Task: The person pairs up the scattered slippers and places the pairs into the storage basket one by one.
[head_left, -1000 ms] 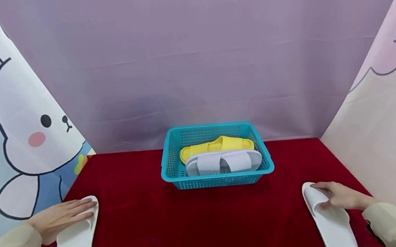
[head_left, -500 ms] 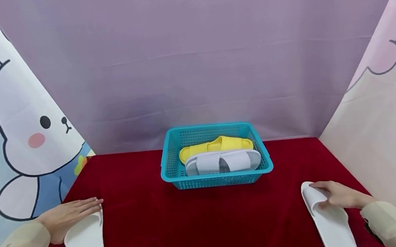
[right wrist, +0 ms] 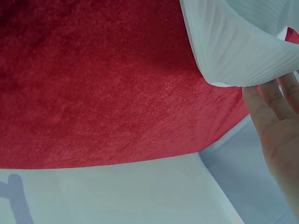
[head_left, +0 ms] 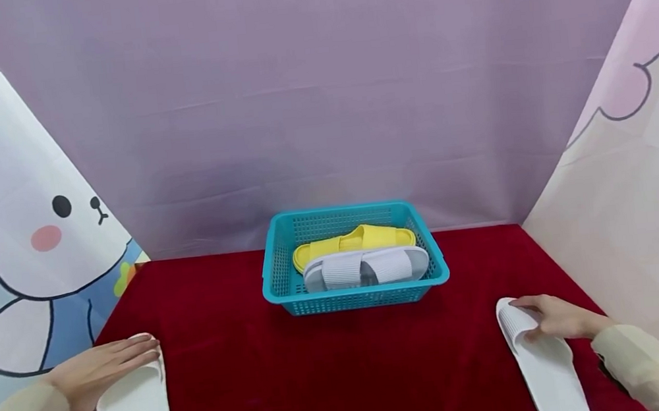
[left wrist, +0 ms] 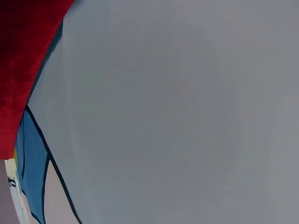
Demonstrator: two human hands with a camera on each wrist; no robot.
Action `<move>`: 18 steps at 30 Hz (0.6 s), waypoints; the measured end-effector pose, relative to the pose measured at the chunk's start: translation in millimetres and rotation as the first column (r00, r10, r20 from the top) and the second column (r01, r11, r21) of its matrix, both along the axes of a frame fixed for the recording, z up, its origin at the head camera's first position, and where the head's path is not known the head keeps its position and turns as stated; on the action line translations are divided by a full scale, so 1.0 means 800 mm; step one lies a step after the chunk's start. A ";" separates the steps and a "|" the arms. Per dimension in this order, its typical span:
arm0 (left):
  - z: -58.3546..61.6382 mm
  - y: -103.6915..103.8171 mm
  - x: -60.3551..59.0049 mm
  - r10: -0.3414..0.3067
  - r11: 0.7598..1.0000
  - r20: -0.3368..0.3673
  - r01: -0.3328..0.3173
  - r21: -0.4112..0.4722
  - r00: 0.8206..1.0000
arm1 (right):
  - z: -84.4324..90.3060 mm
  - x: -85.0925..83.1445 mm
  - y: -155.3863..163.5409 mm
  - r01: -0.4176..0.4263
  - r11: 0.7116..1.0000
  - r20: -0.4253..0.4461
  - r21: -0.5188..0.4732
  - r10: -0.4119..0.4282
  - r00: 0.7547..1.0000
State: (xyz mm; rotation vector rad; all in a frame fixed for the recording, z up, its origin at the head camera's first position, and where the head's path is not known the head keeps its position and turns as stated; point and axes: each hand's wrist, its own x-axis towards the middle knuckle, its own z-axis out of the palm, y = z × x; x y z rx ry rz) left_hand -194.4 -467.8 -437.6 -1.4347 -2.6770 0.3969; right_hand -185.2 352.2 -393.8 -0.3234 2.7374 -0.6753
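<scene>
Your left hand (head_left: 92,377) lies flat on the front part of the left slipper (head_left: 136,409), fingers straight and close together, pointing toward the middle of the table. It presses on the slipper from above; nothing is gripped. This slipper is white and lies on the red cloth (head_left: 322,371) at the near left, its heel running off the bottom edge of the head view.

Your right hand (head_left: 555,317) rests on the right slipper (head_left: 537,357) at the near right. The fingers curl over the ribbed strap (head_left: 516,323) at the toe end, with the fingertips on the strap's upper edge. In the right wrist view the fingers (right wrist: 273,116) lie straight along the underside of the ribbed strap (right wrist: 233,46), which stands clear of the cloth (right wrist: 103,84). The thumb is hidden there, so you cannot tell how firmly the strap is pinched.

The two slippers lie well apart, one at each side of the table. Between them, farther back and centred, stands the basket (head_left: 277,283), teal and perforated. It holds a yellow slipper (head_left: 356,239) at the back and a grey slipper (head_left: 365,268) in front, touching each other.

The left wrist view shows only the backdrop (left wrist: 163,116) and a corner of the cloth (left wrist: 23,56); neither the hand nor the slipper appears in it.
</scene>
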 end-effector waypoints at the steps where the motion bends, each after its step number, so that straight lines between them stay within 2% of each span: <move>1: 0.002 0.000 0.003 0.010 1.000 -0.002 -0.010 0.017 1.000 | 0.000 -0.001 0.000 0.003 1.000 0.004 0.001 -0.003 1.000; 6: 0.010 0.006 0.011 0.064 0.991 -0.025 -0.061 0.119 0.998 | 0.001 0.000 0.003 0.009 1.000 0.003 0.019 -0.009 1.000; 9: 0.013 0.015 0.016 0.136 0.975 -0.024 -0.130 0.182 0.990 | 0.005 0.001 0.003 0.009 0.999 -0.019 0.032 -0.008 1.000; 15: 0.018 0.041 0.032 0.296 0.928 -0.002 -0.288 0.235 0.955 | 0.020 0.000 -0.002 0.010 1.000 -0.021 0.016 -0.010 1.000; 18: 0.022 0.057 0.037 0.350 0.908 0.049 -0.352 0.227 0.935 | 0.025 0.000 -0.005 -0.002 1.000 -0.029 0.001 0.002 1.000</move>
